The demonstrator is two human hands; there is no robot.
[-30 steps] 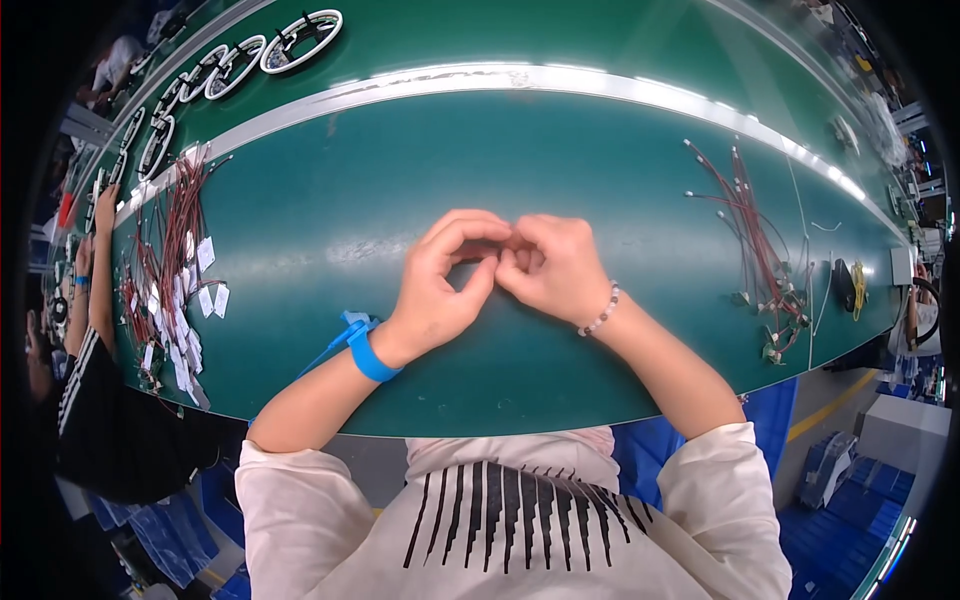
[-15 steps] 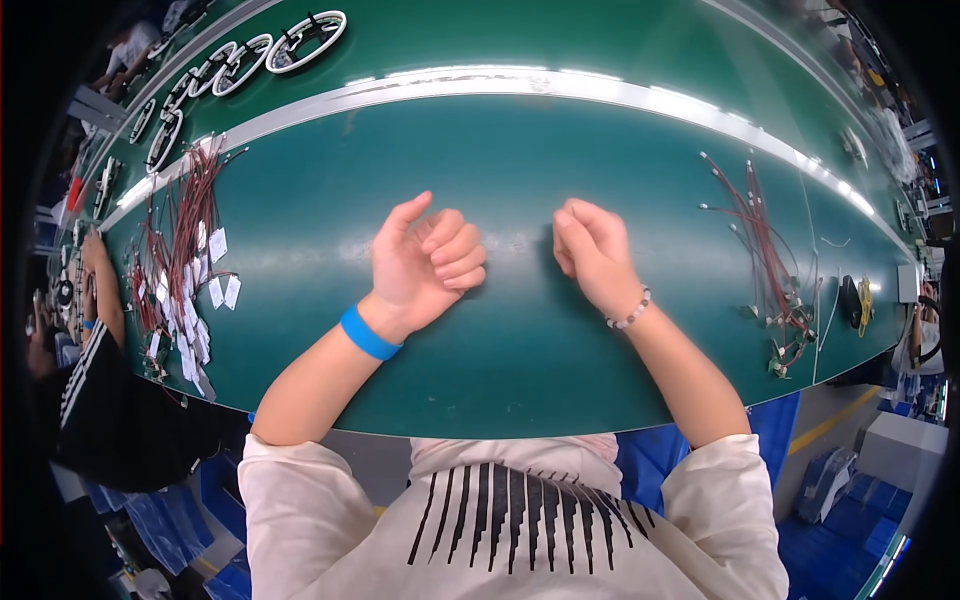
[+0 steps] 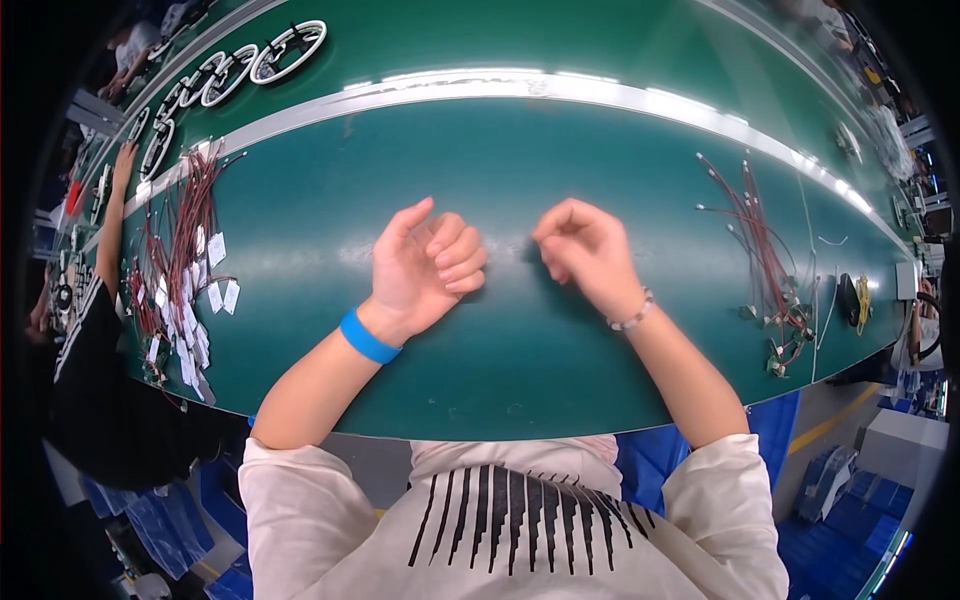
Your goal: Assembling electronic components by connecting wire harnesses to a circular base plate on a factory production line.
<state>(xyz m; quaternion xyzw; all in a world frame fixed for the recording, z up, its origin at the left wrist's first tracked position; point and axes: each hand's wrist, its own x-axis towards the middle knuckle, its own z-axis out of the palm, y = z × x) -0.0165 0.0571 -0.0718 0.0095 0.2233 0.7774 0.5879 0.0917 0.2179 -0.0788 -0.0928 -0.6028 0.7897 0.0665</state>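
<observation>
My left hand (image 3: 424, 258) is held over the green table (image 3: 480, 370), with its thumb raised and its fingers curled in. No object shows in it, and a blue band circles the wrist. Across a short gap, my right hand (image 3: 590, 250) is closed, its thumb and forefinger drawn together at the tips. Nothing can be seen between them, and a bead bracelet (image 3: 632, 310) sits on that wrist. Neither hand touches the other or any object on the table.
Red-brown wire harnesses with white tags (image 3: 190, 270) lie at the left, and more harnesses (image 3: 765, 250) at the right, beside a yellow coil (image 3: 863, 305). White rings (image 3: 290, 52) stand on the belt beyond a pale rail. A co-worker's arm (image 3: 110, 235) reaches forward at far left.
My right hand has loosened a little and its fingertips have shifted left. My left hand has hardly moved. The white rings have slid left, and the co-worker's arm has stretched toward them.
</observation>
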